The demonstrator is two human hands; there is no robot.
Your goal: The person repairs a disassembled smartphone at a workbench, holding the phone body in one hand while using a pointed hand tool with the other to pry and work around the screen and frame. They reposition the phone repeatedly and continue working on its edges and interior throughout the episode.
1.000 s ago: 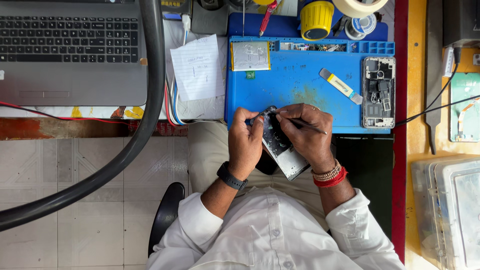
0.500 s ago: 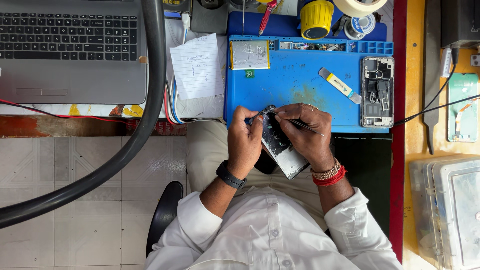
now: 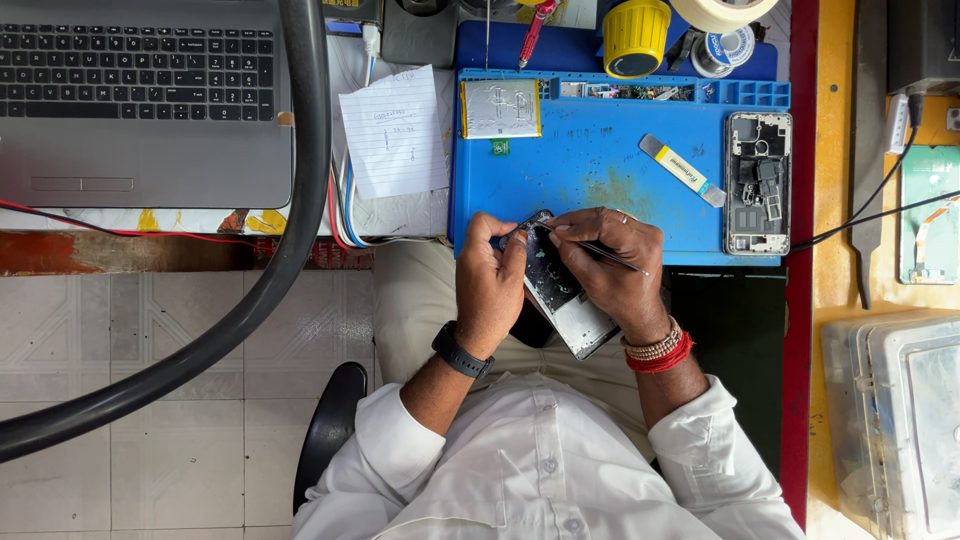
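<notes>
My left hand (image 3: pixel 492 280) grips the edge of an opened phone (image 3: pixel 566 300), holding it tilted over my lap at the front edge of the blue work mat (image 3: pixel 590 170). A thin metal tool (image 3: pixel 600 253), tweezers or a fine driver, is pinched in my right hand (image 3: pixel 610 268), its tip resting on the phone's upper inside. A black watch sits on my left wrist, red and beaded bands on the right.
On the mat lie a silver battery (image 3: pixel 499 108), a flat pry tool (image 3: pixel 684 170) and a stripped phone frame (image 3: pixel 758 183). A laptop (image 3: pixel 140 100), a paper note (image 3: pixel 395 130) and a thick black hose (image 3: pixel 250 300) lie left. Yellow container (image 3: pixel 634 36) at back; plastic box (image 3: pixel 895 420) at right.
Both hands stay on the phone; the right hand and its tool shift only slightly over the phone's top.
</notes>
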